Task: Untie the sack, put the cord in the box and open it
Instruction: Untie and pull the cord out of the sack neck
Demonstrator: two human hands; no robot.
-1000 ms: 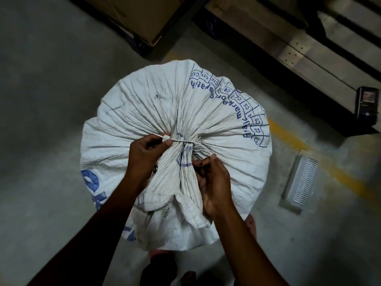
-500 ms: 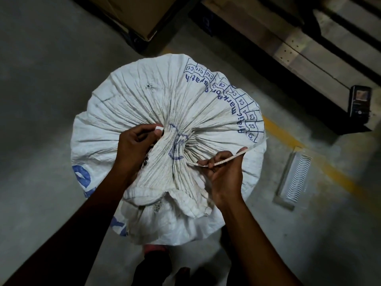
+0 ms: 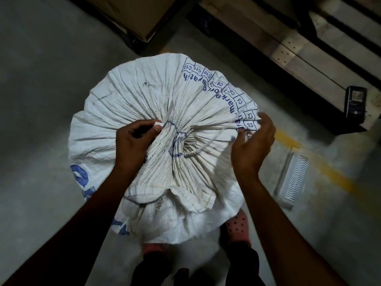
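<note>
A white woven sack [image 3: 144,96] with blue print stands on the floor below me, its gathered neck [image 3: 181,141] pointing up at me. A thin white cord [image 3: 208,144] loops loosely round the neck. My left hand [image 3: 134,145] rests on the left of the neck and pinches one end of the cord between thumb and forefinger. My right hand [image 3: 252,143] is over the sack's right edge, fingers closed on the cord's other end, which stretches from the neck to it. A brown cardboard box [image 3: 132,15] stands at the top, beyond the sack.
A wooden pallet [image 3: 288,50] lies at the upper right with a black handheld device [image 3: 355,104] on its corner. A white ribbed panel [image 3: 294,176] lies on the grey floor beside a yellow line [image 3: 334,178]. My feet in pink clogs [image 3: 237,226] stand under the sack's near edge.
My right hand has drawn the cord out to the right, away from the neck, and the loop has slackened. My left hand stayed at the neck, holding its end.
</note>
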